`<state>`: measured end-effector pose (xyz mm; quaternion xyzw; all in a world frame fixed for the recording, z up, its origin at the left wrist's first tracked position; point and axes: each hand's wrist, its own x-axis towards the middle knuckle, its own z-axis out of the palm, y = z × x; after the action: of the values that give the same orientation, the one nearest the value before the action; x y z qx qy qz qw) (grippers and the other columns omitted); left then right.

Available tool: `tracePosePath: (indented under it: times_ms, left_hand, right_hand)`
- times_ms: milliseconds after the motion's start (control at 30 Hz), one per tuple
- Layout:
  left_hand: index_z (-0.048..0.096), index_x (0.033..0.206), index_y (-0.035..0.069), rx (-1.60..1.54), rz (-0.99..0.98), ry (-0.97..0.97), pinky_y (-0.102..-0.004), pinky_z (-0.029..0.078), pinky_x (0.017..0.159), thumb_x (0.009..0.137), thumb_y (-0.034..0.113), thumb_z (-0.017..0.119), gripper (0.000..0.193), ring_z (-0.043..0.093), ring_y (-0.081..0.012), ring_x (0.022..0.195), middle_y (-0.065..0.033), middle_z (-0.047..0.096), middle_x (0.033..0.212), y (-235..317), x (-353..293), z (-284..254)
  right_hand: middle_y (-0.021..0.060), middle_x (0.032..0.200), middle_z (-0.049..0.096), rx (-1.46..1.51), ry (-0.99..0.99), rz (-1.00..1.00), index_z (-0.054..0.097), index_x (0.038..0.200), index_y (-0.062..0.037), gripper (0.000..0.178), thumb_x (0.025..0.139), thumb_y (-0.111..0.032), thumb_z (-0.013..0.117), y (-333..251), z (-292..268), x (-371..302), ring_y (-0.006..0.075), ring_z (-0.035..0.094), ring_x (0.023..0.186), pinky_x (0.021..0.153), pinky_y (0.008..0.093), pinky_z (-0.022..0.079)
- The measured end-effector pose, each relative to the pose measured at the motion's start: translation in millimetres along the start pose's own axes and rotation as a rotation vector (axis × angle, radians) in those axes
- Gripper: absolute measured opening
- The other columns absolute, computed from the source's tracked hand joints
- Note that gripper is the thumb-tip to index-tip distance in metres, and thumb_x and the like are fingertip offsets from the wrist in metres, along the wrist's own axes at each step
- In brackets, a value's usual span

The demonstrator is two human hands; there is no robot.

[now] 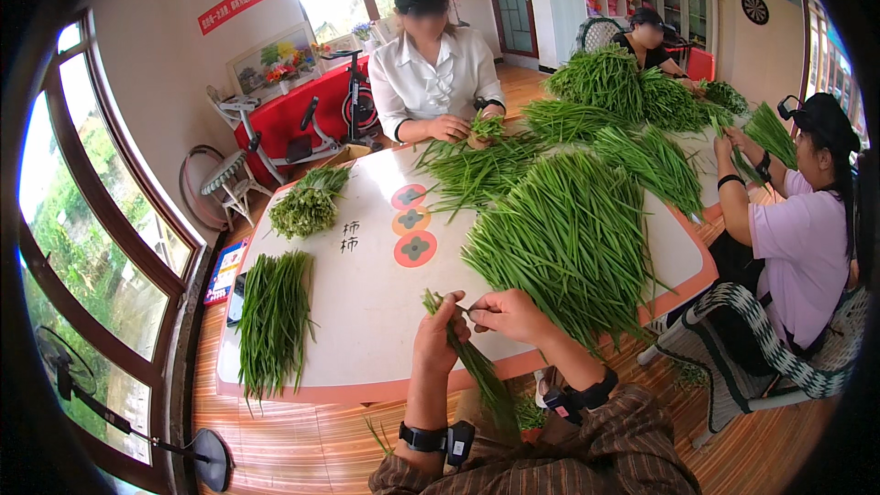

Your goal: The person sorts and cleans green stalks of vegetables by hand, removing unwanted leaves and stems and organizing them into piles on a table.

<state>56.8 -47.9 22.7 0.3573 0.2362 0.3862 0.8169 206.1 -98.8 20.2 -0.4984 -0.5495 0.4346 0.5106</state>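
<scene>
My left hand [436, 335] is closed round a small bunch of garlic chives [486, 378], its ends poking up above the fingers and its leaves trailing down past the table's near edge. Close beside it, my right hand [511, 313] pinches near the top of the bunch. Something thin and dark shows at those fingertips, too small to name. A large heap of garlic chives [568, 243] lies on the table just beyond my right hand. Stacked at the left side is a bundle of garlic chives [276, 316], with a further pile [307, 204] of paler ends behind it.
The pale table [367, 348] has an orange border. Across it a person in white [435, 82] handles stalks; a person in lilac [788, 229] sits at the right in a woven chair [779, 348], another person [646, 46] at the far end. More chives [600, 82] are heaped there.
</scene>
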Motion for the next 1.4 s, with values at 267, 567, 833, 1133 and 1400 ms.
tracePosePath:
  times_ms: [267, 567, 833, 1133, 1400]
  left_hand:
    - [0.052, 0.098, 0.004, -0.25, 0.155, 0.073, -0.0337, 0.046, 0.076, 0.091, 0.023, 0.047, 0.021, 0.054, -0.0205, 0.081, -0.0067, 0.055, 0.09, 13, 2, -27]
    - [0.05, 0.1, 0.01, -0.389, 0.215, 0.146, -0.0261, 0.038, 0.056, 0.09, 0.028, 0.047, 0.02, 0.037, -0.0096, 0.056, 0.0025, 0.036, 0.063, 32, -4, -52]
    - [0.05, 0.109, 0.005, -0.367, 0.127, 0.178, -0.0211, 0.023, 0.043, 0.087, 0.017, 0.052, 0.025, 0.023, -0.0064, 0.048, 0.0047, 0.025, 0.058, 25, -4, -37]
    - [0.048, 0.112, 0.005, -0.39, -0.014, 0.078, -0.0214, 0.026, 0.044, 0.087, 0.016, 0.052, 0.028, 0.026, -0.0069, 0.049, 0.0044, 0.026, 0.06, 3, -2, -24]
    - [0.042, 0.122, 0.004, -0.302, -0.059, -0.029, -0.0213, 0.03, 0.048, 0.088, 0.019, 0.051, 0.038, 0.03, -0.0073, 0.054, 0.0039, 0.029, 0.064, -9, 5, -6]
  right_hand:
    - [0.003, 0.071, 0.063, 0.028, -0.11, 0.134, 0.062, 0.085, 0.0012, 0.018, 0.083, -0.016, 0.057, -4, -18, -12, 0.0073, 0.058, 0.063, 0.057, 0.0216, 0.045]
    - [0.006, 0.067, 0.061, -0.259, 0.103, 0.058, 0.062, 0.084, 0.0009, 0.02, 0.081, -0.019, 0.058, -4, -36, -20, 0.012, 0.057, 0.058, 0.056, 0.0251, 0.045]
    - [0.015, 0.085, 0.059, -1.144, 0.467, -0.072, 0.06, 0.087, -0.0014, 0.026, 0.078, -0.025, 0.06, -13, -44, 20, 0.0316, 0.053, 0.085, 0.077, 0.0403, 0.043]
    - [0.0142, 0.078, 0.06, -1.092, 0.514, -0.09, 0.06, 0.079, -0.0011, 0.021, 0.077, -0.022, 0.06, 8, -54, 42, 0.031, 0.054, 0.077, 0.078, 0.0383, 0.044]
    - [0.0144, 0.066, 0.059, -0.548, 0.211, -0.153, 0.059, 0.084, -0.0023, 0.018, 0.078, -0.019, 0.059, -26, -8, -10, 0.0292, 0.058, 0.058, 0.053, 0.0355, 0.044]
